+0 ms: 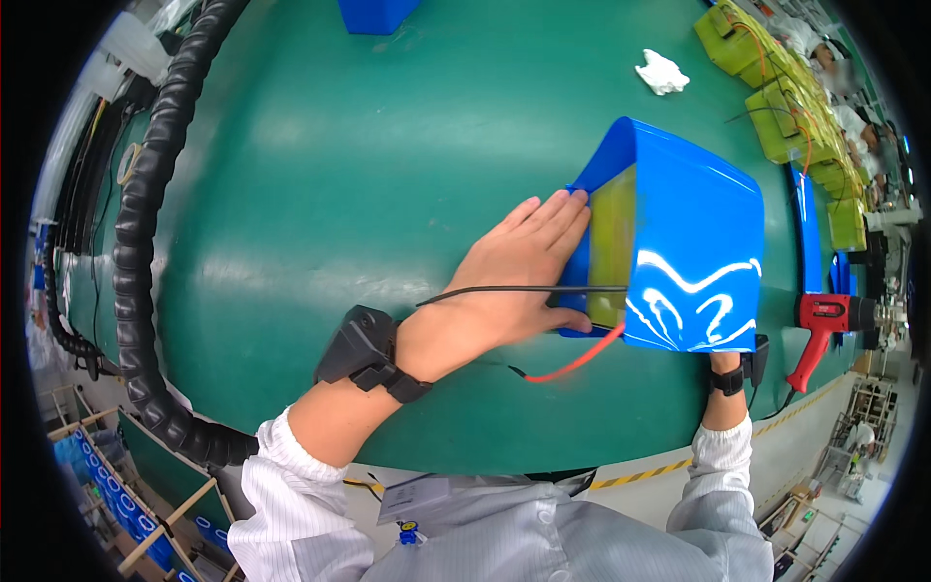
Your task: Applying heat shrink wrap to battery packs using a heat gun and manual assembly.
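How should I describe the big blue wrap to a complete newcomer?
On the green table, find the left hand. Just right of it is the glossy blue wrap. Among the blue pieces, only this one visibly covers a yellow-green block.

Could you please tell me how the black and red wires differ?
The black wire runs nearly level, while the red wire curves down to the left. The black wire crosses in front of the left hand; the red wire passes below it. The black wire reaches farther left than the red one. Both emerge at the open side of the blue cover.
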Demonstrator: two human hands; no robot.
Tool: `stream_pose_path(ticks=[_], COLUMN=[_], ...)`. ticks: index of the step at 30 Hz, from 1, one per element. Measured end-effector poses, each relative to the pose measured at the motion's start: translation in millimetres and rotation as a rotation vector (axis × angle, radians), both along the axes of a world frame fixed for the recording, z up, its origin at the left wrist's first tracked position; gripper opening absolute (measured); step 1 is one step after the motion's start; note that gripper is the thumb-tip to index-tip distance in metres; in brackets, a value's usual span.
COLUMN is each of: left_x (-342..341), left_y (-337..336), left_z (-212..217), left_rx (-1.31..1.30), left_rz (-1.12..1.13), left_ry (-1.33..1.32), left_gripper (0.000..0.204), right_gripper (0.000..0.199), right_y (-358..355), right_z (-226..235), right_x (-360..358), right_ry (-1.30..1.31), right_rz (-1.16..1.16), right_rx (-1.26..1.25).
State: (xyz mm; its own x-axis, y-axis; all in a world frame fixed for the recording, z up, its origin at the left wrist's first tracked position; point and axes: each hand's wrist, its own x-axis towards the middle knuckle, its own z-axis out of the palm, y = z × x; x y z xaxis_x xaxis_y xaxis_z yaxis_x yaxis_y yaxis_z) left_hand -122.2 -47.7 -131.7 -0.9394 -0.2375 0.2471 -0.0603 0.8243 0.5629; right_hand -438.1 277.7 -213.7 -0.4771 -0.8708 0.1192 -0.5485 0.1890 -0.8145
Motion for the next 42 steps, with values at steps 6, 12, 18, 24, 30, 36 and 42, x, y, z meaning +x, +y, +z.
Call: stream_pose_path(ticks=[6, 12, 18, 24, 30, 36, 42], left_x=[8.2, 59.2, 146.6, 186.9, 193.0, 195.3, 196.2], left_y=[-25.0, -60.0, -122.2, -149.4, -159.1, -165.7, -170.8], left_z=[-1.2, -10.3, -63.4, -72.9, -68.2, -63.9, -65.0], left_rx=[-0.136, 0.296, -0.283, -0.009, 0.034, 0.042, 0.05], left_rz=[-0.151, 0.094, 0.1, 0.594, 0.665, 0.676, 0.687], left_ry=[-0.039, -0.145, -0.239, -0.267, -0.29, -0.309, -0.317], left_gripper=[0.095, 0.043, 0.032, 0.035, 0.039, 0.042, 0.045], right_gripper=[0.051, 0.061, 0.069, 0.055, 0.073, 0.086, 0.097], right_y=[-97.0, -148.8, -158.3, -159.7, -161.0, -161.3, -162.7], right_z=[57.5, 83.9, 96.5, 77.7, 74.4, 75.3, 76.5], right_x=[73.6, 134.7, 166.4, 140.7, 139.9, 150.4, 150.9], right_ry=[0.238, 0.309, 0.204, 0.364, 0.459, 0.541, 0.487], right_rz=[0.286, 0.39, 0.288, 0.121, 0.135, 0.097, 0.132], right_rx=[-0.049, -0.113, -0.138, -0.26, -0.247, -0.188, -0.116])
